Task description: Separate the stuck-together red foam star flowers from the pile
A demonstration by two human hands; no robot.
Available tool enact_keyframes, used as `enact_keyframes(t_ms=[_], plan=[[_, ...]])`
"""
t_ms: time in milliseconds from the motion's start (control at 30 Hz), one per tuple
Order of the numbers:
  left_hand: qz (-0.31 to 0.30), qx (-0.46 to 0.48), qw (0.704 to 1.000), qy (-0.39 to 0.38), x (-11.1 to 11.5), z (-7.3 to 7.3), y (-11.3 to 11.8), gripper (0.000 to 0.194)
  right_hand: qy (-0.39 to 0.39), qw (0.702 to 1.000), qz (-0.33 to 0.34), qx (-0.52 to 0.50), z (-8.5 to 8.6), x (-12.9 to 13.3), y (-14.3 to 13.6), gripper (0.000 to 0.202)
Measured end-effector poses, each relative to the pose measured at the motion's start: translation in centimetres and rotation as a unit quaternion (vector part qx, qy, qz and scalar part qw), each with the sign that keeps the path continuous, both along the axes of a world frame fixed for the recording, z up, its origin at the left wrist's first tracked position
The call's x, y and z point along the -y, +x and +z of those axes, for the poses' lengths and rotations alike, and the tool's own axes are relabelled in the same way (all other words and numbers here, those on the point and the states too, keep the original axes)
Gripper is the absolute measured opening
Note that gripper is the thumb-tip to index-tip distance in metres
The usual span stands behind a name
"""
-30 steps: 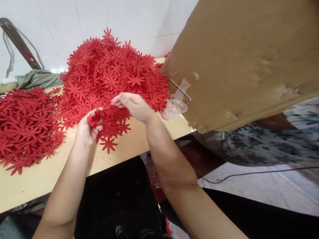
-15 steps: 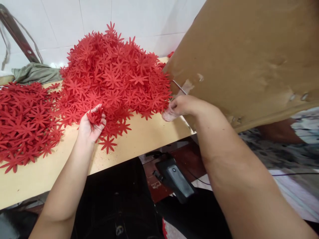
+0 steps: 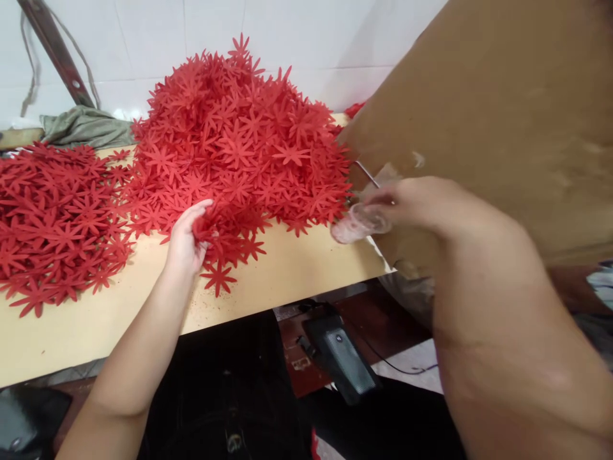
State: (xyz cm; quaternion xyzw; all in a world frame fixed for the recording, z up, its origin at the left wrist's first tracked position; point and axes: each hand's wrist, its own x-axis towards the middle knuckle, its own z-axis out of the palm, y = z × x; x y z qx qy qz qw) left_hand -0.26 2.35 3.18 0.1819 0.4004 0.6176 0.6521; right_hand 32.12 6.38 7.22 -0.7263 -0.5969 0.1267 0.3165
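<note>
My left hand [image 3: 186, 237] is at the front of a tall heap of red flower-shaped cutouts [image 3: 234, 147], its fingers curled round several red flower cutouts [image 3: 205, 229]. Those pieces blend into the heap behind, so their edges are hard to make out. One loose cutout [image 3: 219, 279] lies flat just beside my wrist. To the right of the heap, my right hand [image 3: 407, 198] is closed on a clear, pinkish crinkled plastic piece [image 3: 357, 223], blurred by motion, over the table's corner. What kind of plastic piece it is I cannot tell.
A lower pile of red cutouts [image 3: 52, 223] lies at the left of the pale table [image 3: 287, 268]. A large brown cardboard sheet [image 3: 502, 115] slants up on the right. Behind are a grey-green cloth [image 3: 89, 128] and a tiled wall. Below sits a black device [image 3: 349, 358].
My right hand has moved right with the plastic piece, over the table corner. My left hand's fingers have spread and turned toward the heap. The whole view has shifted slightly.
</note>
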Motion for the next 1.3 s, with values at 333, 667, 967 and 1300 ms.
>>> enact_keyframes(t_ms=[333,667,967,1300], plan=[[0.085,-0.17,0.968,0.164,1.0,-1.0,2.2,0.014,-0.135,0.879,0.298,-0.348,-2.9,3.5,-18.9,0.051],[0.051,-0.112,0.985,0.118,0.9,-2.2,2.8,0.017,0.057,0.888,0.208,-0.407,-4.8,1.7,-18.6,0.04],[-0.045,-0.315,0.92,0.227,2.5,-2.4,4.3,0.015,0.118,0.865,0.077,-0.482,-6.4,1.7,-14.0,0.037],[-0.156,-0.684,0.635,0.323,1.7,-4.1,8.6,0.047,0.13,0.832,0.074,-0.534,-6.4,2.1,-10.2,0.033]])
